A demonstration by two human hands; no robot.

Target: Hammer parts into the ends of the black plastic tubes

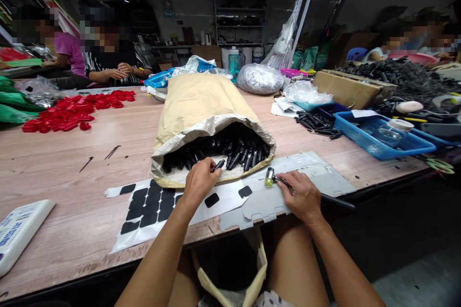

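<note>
A large tan paper sack (209, 98) lies on the table with its mouth toward me, full of black pen-like parts (239, 153). At the sack's mouth my left hand (200, 177) pinches one black pen-like part (218, 165). My right hand (300, 194) is closed round the black handle of a small hammer (270, 177), whose head has a yellow-green face and rests over a grey board (313, 172). Between the hands and the sack lies a white sheet with black rounded-square stickers (153, 204). Another open tan sack (261, 259) is between my knees.
Red plastic parts (72, 110) are heaped at the left, near a white box-like device (23, 230). On the right stand a blue tray (378, 136), a cardboard box (355, 87) and a black heap of parts (414, 76). Other people sit across the table.
</note>
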